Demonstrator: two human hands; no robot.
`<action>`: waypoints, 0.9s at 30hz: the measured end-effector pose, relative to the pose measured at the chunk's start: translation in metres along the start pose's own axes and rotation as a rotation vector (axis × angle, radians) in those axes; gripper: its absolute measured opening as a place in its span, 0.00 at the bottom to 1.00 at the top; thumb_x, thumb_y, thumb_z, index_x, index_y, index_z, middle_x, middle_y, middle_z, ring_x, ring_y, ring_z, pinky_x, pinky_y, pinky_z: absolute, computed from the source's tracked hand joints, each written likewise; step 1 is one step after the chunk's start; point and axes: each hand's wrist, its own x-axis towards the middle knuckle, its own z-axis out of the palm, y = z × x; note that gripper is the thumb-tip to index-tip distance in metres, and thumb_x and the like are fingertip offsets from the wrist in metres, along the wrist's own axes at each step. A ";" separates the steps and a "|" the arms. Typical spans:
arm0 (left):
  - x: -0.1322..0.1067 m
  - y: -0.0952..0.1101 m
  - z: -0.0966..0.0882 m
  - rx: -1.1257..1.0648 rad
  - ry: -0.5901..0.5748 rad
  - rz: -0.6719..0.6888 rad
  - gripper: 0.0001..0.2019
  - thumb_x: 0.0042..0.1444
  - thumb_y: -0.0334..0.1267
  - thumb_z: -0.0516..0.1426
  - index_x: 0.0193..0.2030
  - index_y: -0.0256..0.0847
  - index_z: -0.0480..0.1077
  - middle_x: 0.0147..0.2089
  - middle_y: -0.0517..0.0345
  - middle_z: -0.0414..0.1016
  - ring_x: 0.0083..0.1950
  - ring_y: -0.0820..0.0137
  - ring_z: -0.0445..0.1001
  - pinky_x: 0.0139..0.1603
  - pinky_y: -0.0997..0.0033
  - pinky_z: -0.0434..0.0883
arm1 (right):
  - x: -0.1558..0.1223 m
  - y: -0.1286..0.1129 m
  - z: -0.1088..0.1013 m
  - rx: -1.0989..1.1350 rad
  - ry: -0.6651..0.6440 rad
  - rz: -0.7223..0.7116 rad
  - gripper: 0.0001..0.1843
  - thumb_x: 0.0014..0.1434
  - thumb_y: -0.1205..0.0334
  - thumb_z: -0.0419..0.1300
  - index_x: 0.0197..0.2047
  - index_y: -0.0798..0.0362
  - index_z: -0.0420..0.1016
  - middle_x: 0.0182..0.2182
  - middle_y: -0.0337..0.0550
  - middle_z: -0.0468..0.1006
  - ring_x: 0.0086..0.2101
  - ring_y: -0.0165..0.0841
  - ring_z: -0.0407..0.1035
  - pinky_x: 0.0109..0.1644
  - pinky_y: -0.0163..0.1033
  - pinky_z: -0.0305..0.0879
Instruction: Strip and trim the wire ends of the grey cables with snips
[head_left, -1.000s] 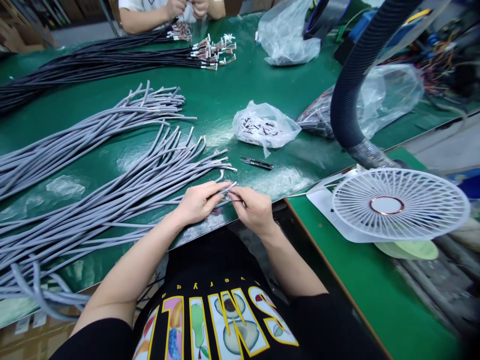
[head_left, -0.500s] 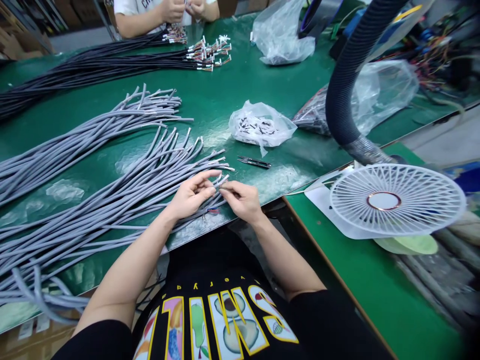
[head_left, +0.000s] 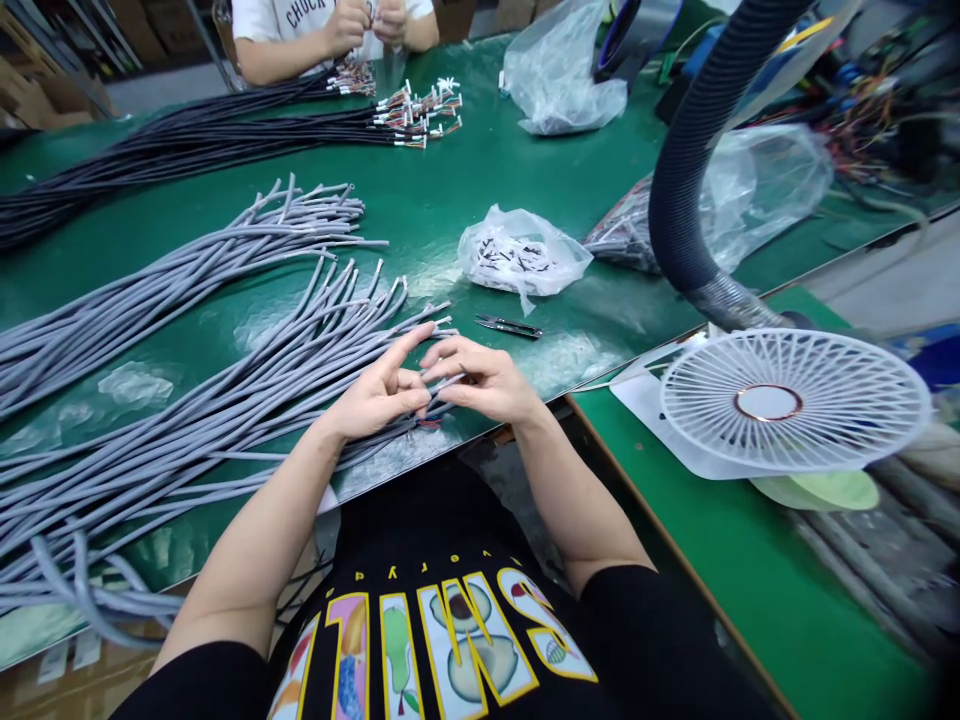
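Near the table's front edge my left hand (head_left: 373, 398) pinches a grey cable (head_left: 448, 384) close to its end, thumb against bent fingers, with the index finger stretched out above. My right hand (head_left: 491, 382) closes its thumb and fingers on the tip of that cable from the other side. Its exact end is partly hidden by the fingers. Beneath and left of my hands lies a bundle of grey cables (head_left: 225, 400), their ends pointing right. Thin red and blue wires (head_left: 427, 424) show below my left hand. A pair of thread snips (head_left: 508, 327) lies just beyond my right hand.
An opened plastic bag (head_left: 555, 275) of small black and white pieces sits beyond the snips. Further back are more grey cables (head_left: 187, 255) and black cables with white connectors (head_left: 225, 140). A black hose (head_left: 679, 190) and white fan guard (head_left: 795, 400) stand right. A co-worker (head_left: 300, 45) works opposite.
My right hand has turned, its fingers now reaching over the cable end toward my left hand. My left index finger has straightened and lifted.
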 end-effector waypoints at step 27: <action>-0.001 -0.002 -0.006 -0.069 0.244 0.076 0.31 0.53 0.44 0.63 0.62 0.39 0.64 0.18 0.66 0.66 0.15 0.82 0.53 0.15 0.81 0.49 | 0.000 -0.014 0.019 -0.190 0.290 0.067 0.18 0.54 0.56 0.63 0.48 0.52 0.76 0.47 0.48 0.74 0.22 0.22 0.60 0.25 0.33 0.60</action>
